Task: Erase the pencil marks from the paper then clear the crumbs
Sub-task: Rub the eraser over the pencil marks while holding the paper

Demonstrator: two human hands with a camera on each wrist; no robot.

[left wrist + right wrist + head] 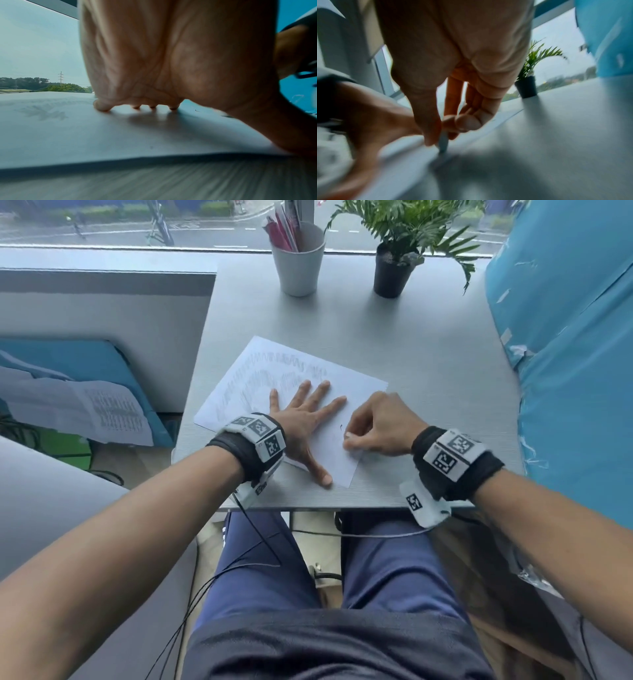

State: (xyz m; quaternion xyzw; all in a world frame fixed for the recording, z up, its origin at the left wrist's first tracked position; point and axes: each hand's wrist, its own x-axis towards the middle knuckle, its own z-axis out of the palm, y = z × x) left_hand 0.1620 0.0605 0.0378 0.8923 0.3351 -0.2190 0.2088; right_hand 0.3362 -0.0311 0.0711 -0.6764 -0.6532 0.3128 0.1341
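Note:
A white paper (356, 385) lies slanted on the grey table (428, 354). Grey pencil marks (270, 368) cover its far left part and show faintly in the left wrist view as pencil marks (42, 112). My left hand (305, 422) lies flat on the sheet with fingers spread, and its palm (171, 54) fills the left wrist view. My right hand (363, 433) is at the sheet's near right corner. It pinches a small pale eraser (443, 143), whose lower end touches the paper (402, 166). A small dark speck (340, 426) sits between the two hands.
A white cup of pens (298, 265) and a potted plant (394, 268) stand at the table's far side by the window. A blue wrapped bulk (565, 371) borders the table's right side. The near table edge (342, 503) is just behind my wrists.

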